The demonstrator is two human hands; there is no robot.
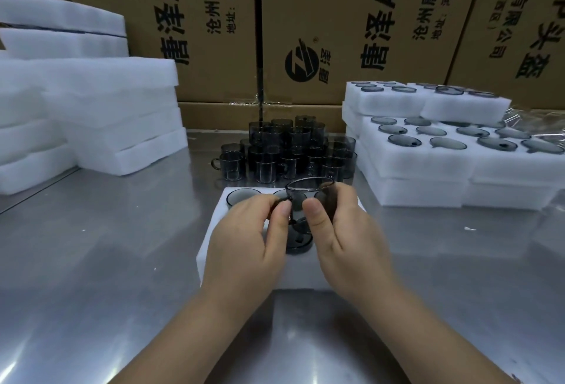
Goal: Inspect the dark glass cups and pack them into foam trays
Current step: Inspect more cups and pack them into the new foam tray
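The left grip pinches the small handle of a dark glass cup between thumb and forefinger. The right grip clasps its body from the other side, thumb on the near wall. The cup hangs upright just above the foam tray, which has cups in its far pockets and one beneath the hands. To do this well, turn it against the light, check rim and handle for chips, then lower it straight into a free pocket without knocking a neighbour. Unpacked cups wait behind on the worktop; filled trays are stacked to the right.
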